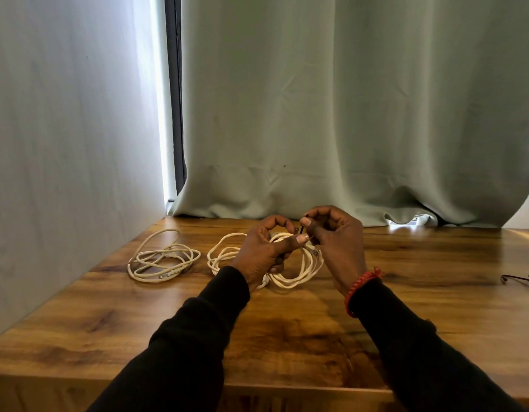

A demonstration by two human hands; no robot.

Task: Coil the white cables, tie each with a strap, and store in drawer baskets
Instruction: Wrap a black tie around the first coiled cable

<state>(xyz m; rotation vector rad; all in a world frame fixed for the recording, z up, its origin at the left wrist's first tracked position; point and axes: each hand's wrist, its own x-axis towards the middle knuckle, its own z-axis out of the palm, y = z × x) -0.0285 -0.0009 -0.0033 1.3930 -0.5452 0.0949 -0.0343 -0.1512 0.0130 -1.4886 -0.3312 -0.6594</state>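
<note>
The left hand (264,251) is closed around a bundle of looped white cable (298,269), holding it just above the brown wooden counter (287,337). The right hand (336,236) is pinched shut on a small dark strap (300,229) at the top of the loops. I think the strap is being put around the bundle now. If the left hand lets go too soon, the loops could spring open and make a mess. The strap is tiny, so it could slip out of the pinching fingers and drop. The hanging loops could also catch on the second white cable coil (224,254) lying right behind them. A third loose white cable coil (163,260) lies further left, not tied yet. Some thin dark wire things (521,281) sit at the far right edge. The counter is smooth and shiny. Pale green curtains (346,114) hang behind it. No drawer baskets can be seen.
</note>
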